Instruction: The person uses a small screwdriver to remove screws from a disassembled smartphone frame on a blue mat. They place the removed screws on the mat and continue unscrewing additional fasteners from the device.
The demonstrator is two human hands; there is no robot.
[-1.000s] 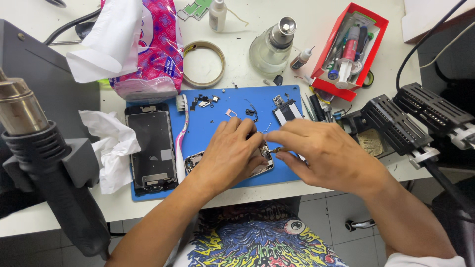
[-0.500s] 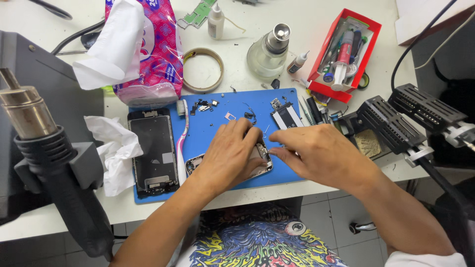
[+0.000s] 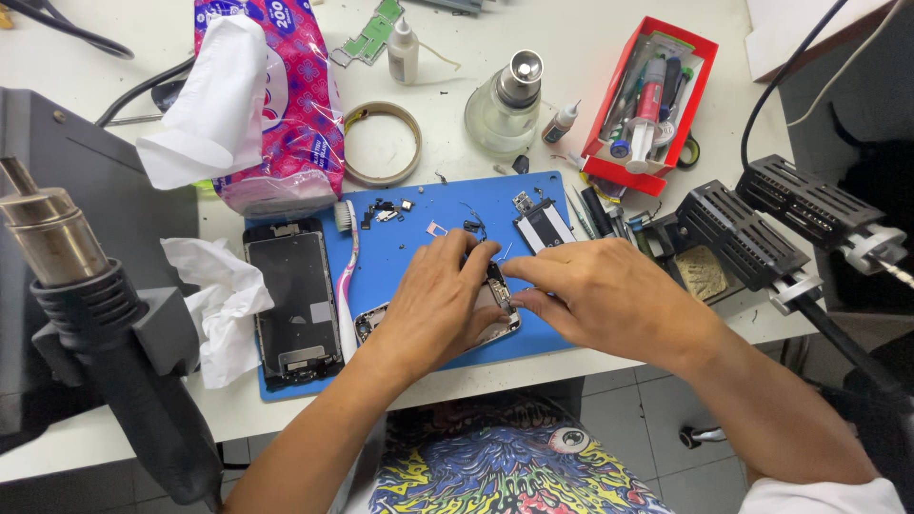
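Left hand point(image 3: 440, 305): palm down over the opened phone body point(image 3: 495, 319), fingers curled and pressing it to the blue mat point(image 3: 409, 257); grip closed around the housing's upper edge.
Right hand point(image 3: 609, 297): fingertips pinched together at the phone's top end, touching the left hand's fingertips; what sits between them is too small to tell.
Phone body: near the front edge of the mat, mostly hidden under both hands; silver rim shows at left and right.
Screen panel point(image 3: 293, 303): dark, flat on the mat's left end, well apart from the hands.
Toothbrush point(image 3: 348, 257): pink and white, lying between the screen panel and the phone body.
Small parts point(image 3: 386, 209): scattered along the mat's far edge.
Desk point(image 3: 438, 124): white; carries a tape ring point(image 3: 383, 143), a glass bottle point(image 3: 505, 105), a red tray point(image 3: 652, 100) of tools and a tissue pack point(image 3: 271, 95).
Hot-air gun point(image 3: 86, 314): close at left, nozzle up.
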